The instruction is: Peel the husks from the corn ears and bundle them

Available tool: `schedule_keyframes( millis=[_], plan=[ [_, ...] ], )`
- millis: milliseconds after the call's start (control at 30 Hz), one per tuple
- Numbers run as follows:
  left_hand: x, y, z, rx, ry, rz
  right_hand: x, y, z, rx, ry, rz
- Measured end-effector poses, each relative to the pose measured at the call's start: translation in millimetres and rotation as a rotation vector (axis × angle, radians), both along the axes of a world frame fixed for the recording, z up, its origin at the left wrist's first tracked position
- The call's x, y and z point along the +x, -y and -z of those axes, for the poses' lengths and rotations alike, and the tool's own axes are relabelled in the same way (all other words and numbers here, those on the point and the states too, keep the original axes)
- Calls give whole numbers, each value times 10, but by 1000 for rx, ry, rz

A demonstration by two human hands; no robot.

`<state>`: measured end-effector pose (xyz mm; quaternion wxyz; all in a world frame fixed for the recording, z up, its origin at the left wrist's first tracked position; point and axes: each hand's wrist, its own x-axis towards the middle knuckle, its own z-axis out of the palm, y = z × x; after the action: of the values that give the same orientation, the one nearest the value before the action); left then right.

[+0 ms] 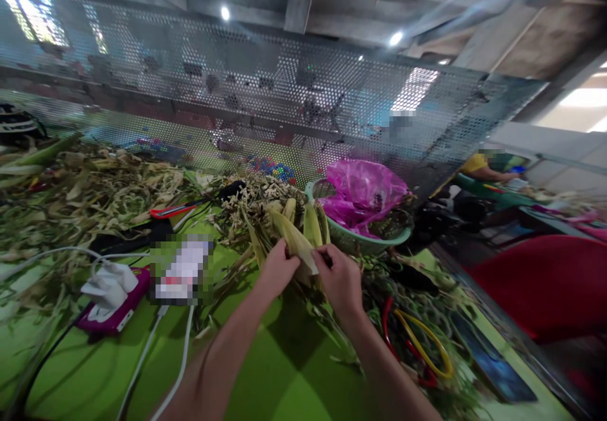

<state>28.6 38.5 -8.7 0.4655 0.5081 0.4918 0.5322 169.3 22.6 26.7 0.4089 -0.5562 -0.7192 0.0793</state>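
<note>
A pale yellow-green corn husk [294, 236] is pinched between both hands above the green tabletop. My left hand [281, 266] is closed on its near left side, thumb against the fingers. On its right edge, close to the tip, my right hand [337, 274] is closed too. More husk strips [253, 234] hang and lie just behind the hands. Beyond them is a heap of small dry cut pieces [265, 190]. A light green basket [379, 239] with a crumpled magenta plastic bag [363, 195] in it stands right behind my right hand.
Loose husks [109, 187] cover the table's left and back. A power strip [111, 301] with plugs and cables, a phone [183, 272] and a red cutter [173, 210] lie left. Yellow-handled pliers or scissors [427, 342] lie right. A perforated panel [265, 86] stands behind; a person [484, 168] is at far right.
</note>
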Motion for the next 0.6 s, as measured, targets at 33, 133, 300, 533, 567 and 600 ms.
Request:
schedule_keyframes(
  millis=[33,133,300,533,567,600],
  plan=[
    [-16,-7,16,-26,-42,-21,18,-6,-6,21,-3,25],
    [-82,-2,-2,-64,-93,-83,73,-35,-31,45,-90,75],
    [-142,126,-223,198,-247,-302,83,-64,-29,-2,-222,55],
    [-31,265,-305,201,-255,-190,-11,31,-25,40,-217,29],
    [-15,255,-289,158,-218,-119,-31,49,-28,43,-218,10],
    [-8,236,-272,119,-167,-59,-51,66,-29,45,-219,-13]
  ],
)
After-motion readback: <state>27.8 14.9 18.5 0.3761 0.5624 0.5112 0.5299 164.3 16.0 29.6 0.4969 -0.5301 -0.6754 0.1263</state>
